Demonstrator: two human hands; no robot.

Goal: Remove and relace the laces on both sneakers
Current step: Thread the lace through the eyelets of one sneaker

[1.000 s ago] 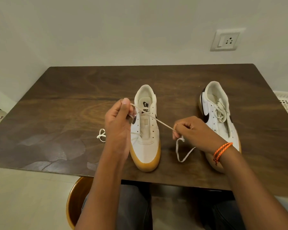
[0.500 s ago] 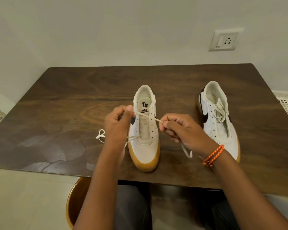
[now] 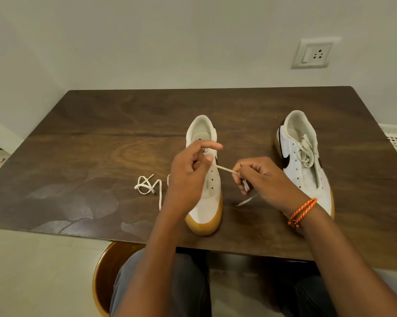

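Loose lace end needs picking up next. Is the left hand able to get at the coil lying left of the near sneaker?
Probably yes: the coil lies on bare table just beside the left hand, nothing between, though that hand is pinching the lace.

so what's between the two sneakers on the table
In the head view, the right hand pinching the lace, whose loose end lies on the table, sits between the near sneaker and the laced sneaker.

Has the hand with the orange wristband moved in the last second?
Yes. The right hand has drawn left, toward the middle sneaker, away from the right sneaker.
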